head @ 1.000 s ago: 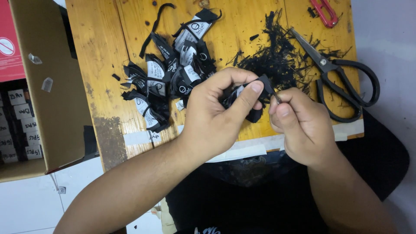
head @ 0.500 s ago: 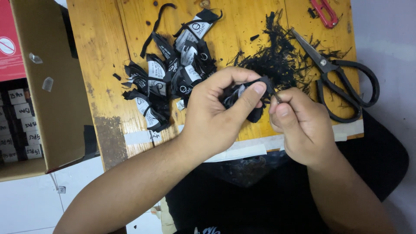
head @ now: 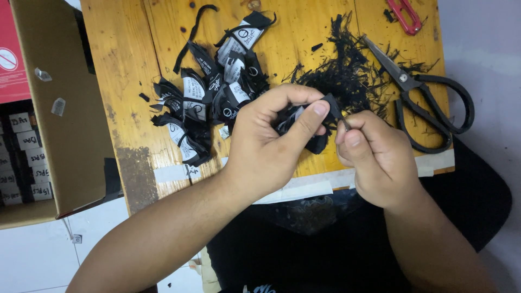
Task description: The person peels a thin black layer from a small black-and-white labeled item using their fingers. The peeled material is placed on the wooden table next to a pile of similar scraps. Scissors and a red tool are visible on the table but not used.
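My left hand point(head: 271, 144) grips a small bundle of black and white fabric labels point(head: 296, 120) just above the wooden table point(head: 130, 81), thumb pressed on top. My right hand point(head: 374, 157) sits close beside it and pinches a thin black strip end point(head: 339, 115) that sticks out of the bundle. A pile of the same labels with black ribbon tails point(head: 211, 97) lies to the left of my hands. Behind my hands a heap of black thread and ribbon trimmings point(head: 347, 70) is spread over the wood.
Large black scissors point(head: 429, 103) lie open at the right of the table. Small red snips point(head: 404, 15) rest at the far right edge. An open cardboard box point(head: 59, 125) stands at the left with small marked packs point(head: 21, 157) inside. White tape strips point(head: 304, 187) run along the near table edge.
Both hands stay in nearly the same place. My right hand's fingers have shifted slightly on the black strip.
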